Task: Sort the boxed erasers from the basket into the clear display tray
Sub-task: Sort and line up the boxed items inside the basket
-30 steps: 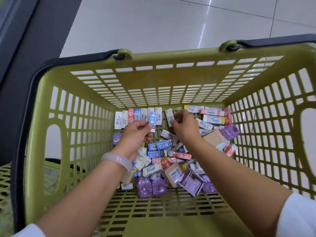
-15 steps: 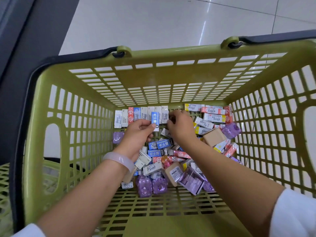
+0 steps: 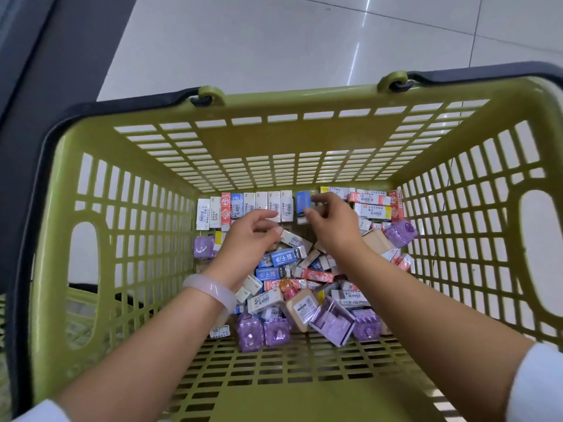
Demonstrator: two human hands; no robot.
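right hand (image 3: pixel 332 226) fingers pinch blue boxed eraser (image 3: pixel 303 201), slotting it upright into row at basket (image 3: pixel 274 138) far wall | left hand (image 3: pixel 249 239) loosely curled, empty, steadying row | display tray unseen

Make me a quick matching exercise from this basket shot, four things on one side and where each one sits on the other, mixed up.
Things:
1. blue eraser box
2. pale bracelet
3. purple gem boxes
4. green basket

Places:
A. on the left wrist
B. nearest edge of the pile
C. at the right hand fingertips, end of the upright row by the far wall
D. on the tiled floor, around everything

Pairs: 1-C, 2-A, 3-B, 4-D
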